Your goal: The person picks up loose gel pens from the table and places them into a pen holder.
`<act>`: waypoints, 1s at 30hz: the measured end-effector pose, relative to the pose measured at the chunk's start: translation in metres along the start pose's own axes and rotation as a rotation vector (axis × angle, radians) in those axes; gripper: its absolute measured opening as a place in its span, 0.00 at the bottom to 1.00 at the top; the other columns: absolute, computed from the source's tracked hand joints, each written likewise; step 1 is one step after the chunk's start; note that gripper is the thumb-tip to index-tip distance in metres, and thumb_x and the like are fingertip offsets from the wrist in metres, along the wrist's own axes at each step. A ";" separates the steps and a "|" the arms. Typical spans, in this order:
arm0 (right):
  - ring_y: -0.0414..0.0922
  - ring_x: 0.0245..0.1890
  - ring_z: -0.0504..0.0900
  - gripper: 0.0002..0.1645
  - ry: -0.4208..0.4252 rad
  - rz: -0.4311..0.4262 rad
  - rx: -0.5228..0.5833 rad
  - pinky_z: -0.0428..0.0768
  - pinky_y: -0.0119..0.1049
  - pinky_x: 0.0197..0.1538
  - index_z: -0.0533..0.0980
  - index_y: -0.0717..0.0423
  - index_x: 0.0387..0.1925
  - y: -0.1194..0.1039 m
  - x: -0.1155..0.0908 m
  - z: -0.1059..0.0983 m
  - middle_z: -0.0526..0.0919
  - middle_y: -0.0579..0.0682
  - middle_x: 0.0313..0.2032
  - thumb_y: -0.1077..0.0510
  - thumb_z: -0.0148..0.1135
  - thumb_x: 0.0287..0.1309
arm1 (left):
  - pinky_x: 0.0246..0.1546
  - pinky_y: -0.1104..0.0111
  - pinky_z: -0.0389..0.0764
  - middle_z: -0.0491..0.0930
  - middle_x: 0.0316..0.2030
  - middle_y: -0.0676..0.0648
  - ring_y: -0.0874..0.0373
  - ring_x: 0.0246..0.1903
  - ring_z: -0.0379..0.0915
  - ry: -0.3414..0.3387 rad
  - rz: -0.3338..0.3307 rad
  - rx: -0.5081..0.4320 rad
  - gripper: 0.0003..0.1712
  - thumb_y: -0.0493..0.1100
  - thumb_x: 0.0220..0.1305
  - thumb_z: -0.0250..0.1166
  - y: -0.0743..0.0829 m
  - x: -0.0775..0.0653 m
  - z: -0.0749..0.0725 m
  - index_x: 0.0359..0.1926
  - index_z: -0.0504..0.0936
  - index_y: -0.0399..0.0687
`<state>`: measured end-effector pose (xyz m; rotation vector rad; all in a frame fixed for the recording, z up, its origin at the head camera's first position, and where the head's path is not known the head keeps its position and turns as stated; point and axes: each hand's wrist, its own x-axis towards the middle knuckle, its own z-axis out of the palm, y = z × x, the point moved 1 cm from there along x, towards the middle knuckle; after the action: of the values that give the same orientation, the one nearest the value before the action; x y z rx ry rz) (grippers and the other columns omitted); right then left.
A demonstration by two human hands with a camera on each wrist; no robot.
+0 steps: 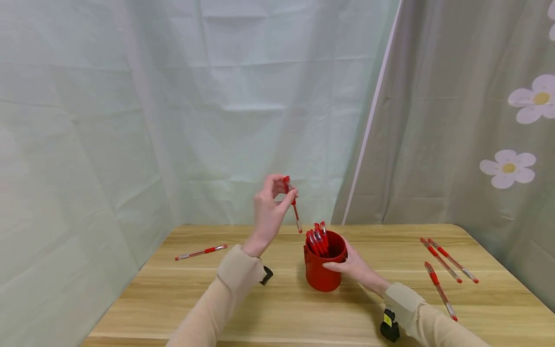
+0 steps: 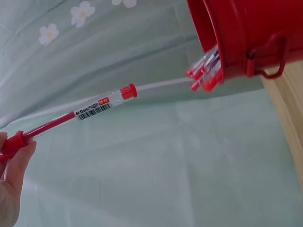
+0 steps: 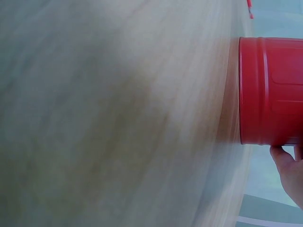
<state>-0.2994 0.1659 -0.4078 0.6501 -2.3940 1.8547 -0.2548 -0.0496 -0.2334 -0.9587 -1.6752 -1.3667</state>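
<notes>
My left hand (image 1: 269, 209) pinches a red gel pen (image 1: 297, 215) between thumb and fingers, up in the air to the left of a red metal bucket (image 1: 323, 277). The pen hangs steeply, its clear barrel (image 2: 94, 108) with a barcode label pointing down toward the table. Several red pens (image 1: 318, 241) stand in the bucket, leaning to its left side. With the thumb across the front near the rim, my right hand (image 1: 356, 267) holds the bucket by its right side; the other fingers are mostly hidden behind it. In the right wrist view, the bucket (image 3: 274, 90) is upright on the table.
One red pen (image 1: 201, 252) lies on the wooden table (image 1: 277, 318) at the left. Three more lie at the right: a nearer pen (image 1: 441, 290), and a pair, one pen (image 1: 441, 260) beside another (image 1: 453, 260). Curtains (image 1: 260, 96) hang behind the table's far edge.
</notes>
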 end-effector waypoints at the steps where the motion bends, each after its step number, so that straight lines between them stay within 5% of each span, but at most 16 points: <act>1: 0.54 0.55 0.64 0.48 -0.003 -0.001 0.005 0.66 0.46 0.52 0.55 0.60 0.63 -0.004 -0.001 0.000 0.66 0.58 0.56 0.61 0.71 0.43 | 0.27 0.66 0.78 0.75 0.29 0.35 0.45 0.27 0.75 0.003 -0.002 0.001 0.15 0.22 0.53 0.60 0.000 0.000 0.002 0.41 0.66 0.27; 8: 0.57 0.54 0.64 0.47 -0.022 -0.012 -0.008 0.66 0.47 0.52 0.54 0.66 0.62 -0.026 -0.008 0.003 0.66 0.61 0.55 0.62 0.70 0.44 | 0.27 0.64 0.79 0.75 0.29 0.35 0.45 0.27 0.75 0.002 0.011 -0.013 0.16 0.23 0.54 0.60 0.000 -0.004 0.015 0.42 0.65 0.28; 18: 0.53 0.54 0.65 0.47 -0.010 -0.032 0.000 0.67 0.46 0.51 0.56 0.58 0.64 0.004 0.000 0.001 0.67 0.56 0.56 0.60 0.70 0.44 | 0.27 0.66 0.78 0.74 0.29 0.35 0.46 0.27 0.75 -0.033 0.035 -0.017 0.17 0.23 0.55 0.59 -0.001 -0.007 0.027 0.45 0.66 0.29; 30: 0.54 0.54 0.65 0.46 -0.018 -0.038 0.008 0.66 0.46 0.52 0.56 0.61 0.62 -0.006 -0.003 0.003 0.67 0.58 0.55 0.62 0.70 0.44 | 0.28 0.67 0.78 0.74 0.29 0.35 0.46 0.27 0.74 -0.090 -0.016 -0.039 0.14 0.26 0.56 0.59 -0.014 -0.018 0.039 0.43 0.67 0.31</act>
<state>-0.2937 0.1629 -0.4037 0.7111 -2.3684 1.8531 -0.2630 -0.0149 -0.2606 -1.0451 -1.7318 -1.3893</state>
